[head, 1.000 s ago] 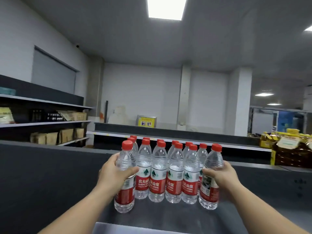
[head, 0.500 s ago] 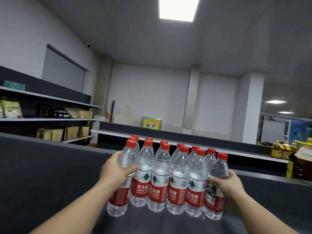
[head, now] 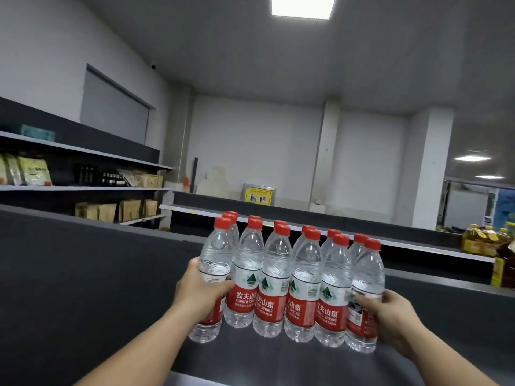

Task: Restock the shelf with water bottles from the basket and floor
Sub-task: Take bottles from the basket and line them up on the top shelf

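Several clear water bottles with red caps and red labels stand in two rows on the dark shelf (head: pixel 278 358). My left hand (head: pixel 199 292) is wrapped around the leftmost front bottle (head: pixel 216 263), which stands upright at the row's left end. My right hand (head: pixel 390 316) grips the rightmost front bottle (head: pixel 366 271) at its label, also upright. Between them the middle front bottles (head: pixel 289 288) stand packed side by side. The back row shows mostly as caps (head: pixel 281 224) behind the front one.
A dark back panel (head: pixel 83 274) runs behind the shelf on the left. Further shelves on the left wall hold bags and brown packets (head: pixel 117 210). Yellow oil bottles (head: pixel 485 238) stand at the far right. A white pillar (head: pixel 429 174) rises behind.
The view has tilted and shifted; both hands keep their grip on the end bottles, which have slid slightly closer against the row.
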Available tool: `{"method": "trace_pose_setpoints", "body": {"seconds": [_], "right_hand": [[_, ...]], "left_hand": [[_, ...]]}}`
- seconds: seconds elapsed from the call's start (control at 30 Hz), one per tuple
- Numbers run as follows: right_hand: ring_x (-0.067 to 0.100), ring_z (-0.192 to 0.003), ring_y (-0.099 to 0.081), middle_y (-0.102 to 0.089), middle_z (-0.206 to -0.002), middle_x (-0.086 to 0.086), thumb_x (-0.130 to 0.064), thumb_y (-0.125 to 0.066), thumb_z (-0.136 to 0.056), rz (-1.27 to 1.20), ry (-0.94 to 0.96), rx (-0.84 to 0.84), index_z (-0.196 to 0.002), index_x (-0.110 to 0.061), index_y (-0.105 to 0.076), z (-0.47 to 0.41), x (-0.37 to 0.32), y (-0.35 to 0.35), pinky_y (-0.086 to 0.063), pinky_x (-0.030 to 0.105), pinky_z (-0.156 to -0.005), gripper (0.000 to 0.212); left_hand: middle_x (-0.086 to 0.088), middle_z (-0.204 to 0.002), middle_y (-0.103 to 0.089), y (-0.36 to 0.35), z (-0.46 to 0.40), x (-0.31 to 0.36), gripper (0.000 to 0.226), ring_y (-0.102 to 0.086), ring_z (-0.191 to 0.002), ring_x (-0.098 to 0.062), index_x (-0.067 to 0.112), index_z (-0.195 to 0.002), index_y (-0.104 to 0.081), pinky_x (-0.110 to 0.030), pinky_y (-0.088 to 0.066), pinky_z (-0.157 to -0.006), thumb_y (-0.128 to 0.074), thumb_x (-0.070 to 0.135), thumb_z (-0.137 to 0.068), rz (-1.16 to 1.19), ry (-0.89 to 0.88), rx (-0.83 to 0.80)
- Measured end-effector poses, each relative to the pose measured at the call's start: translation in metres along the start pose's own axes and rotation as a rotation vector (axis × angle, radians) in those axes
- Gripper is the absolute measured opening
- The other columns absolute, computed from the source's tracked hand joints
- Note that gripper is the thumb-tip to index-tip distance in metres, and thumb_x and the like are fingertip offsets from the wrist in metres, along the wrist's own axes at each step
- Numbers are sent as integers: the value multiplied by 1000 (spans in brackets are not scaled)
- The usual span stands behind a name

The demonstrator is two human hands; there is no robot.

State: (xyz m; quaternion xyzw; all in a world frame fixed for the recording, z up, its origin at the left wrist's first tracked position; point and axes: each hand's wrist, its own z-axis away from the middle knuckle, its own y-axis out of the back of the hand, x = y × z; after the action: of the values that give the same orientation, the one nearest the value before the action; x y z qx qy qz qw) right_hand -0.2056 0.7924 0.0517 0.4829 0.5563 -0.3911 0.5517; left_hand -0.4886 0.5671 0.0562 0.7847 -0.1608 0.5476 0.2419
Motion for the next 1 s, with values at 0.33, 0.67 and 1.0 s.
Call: {"method": "trace_pose_setpoints", "body": {"seconds": [0.33, 0.67, 1.0], "right_hand": [[36, -83, -70, -72, -93, 19, -7, -80, -76, 125, -32, 114, -109, 2, -63, 30, -9, -12, -58, 49, -78, 39], [41, -111, -62, -57, -134, 21, -22, -80, -78, 226, 45, 99, -144, -8, -39, 134, -82, -43, -51, 56, -95, 80], [19, -91, -62, -62, -120, 12, -30, -81, -77, 187, 89, 9, -137, -5, -47, 360, -86, -140, -57, 41, -90, 73]], "left_hand": [[-4, -132, -53, 7, 10, 4, 106, -52, -120, -24, 22, -146, -21, -43, -45, -99, -86, 31, -62, -53, 50, -83], [-13, -157, -23, 61, 49, 27, 121, -32, -139, -34, 31, -150, -4, -52, -34, -108, -87, 40, -62, -61, -12, -88], [-9, -149, -38, 214, 164, -6, 109, -45, -128, -29, 30, -149, -18, -45, -41, -104, -78, 60, -62, -29, -29, -214]]}}
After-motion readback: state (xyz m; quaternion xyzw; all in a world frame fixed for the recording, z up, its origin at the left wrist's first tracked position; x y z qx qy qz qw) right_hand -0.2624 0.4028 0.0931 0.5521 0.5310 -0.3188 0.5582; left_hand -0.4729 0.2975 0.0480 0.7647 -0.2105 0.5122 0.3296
